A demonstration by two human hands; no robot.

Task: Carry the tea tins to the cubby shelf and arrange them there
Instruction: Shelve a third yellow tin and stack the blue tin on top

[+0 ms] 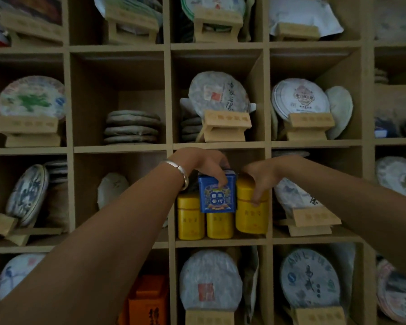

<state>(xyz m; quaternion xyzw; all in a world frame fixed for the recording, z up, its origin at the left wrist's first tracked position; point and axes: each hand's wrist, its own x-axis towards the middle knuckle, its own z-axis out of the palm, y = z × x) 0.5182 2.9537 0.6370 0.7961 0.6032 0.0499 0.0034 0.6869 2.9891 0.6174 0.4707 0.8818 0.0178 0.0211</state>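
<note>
Gripping blue tin (217,194) left fingers (220,178); right fingers (258,191) clasp yellow tin (252,212).

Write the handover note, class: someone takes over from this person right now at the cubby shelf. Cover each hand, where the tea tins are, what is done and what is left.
Left hand: gripping the blue tin from above, on top of the yellow tins.
Right hand: fingers on the tall yellow tin at the cubby's right.
Tins: two shorter yellow tins stand at the front of the same cubby.
Done: all four are in the cubby.
Left: let go of the blue tin, straighten the row.
</note>
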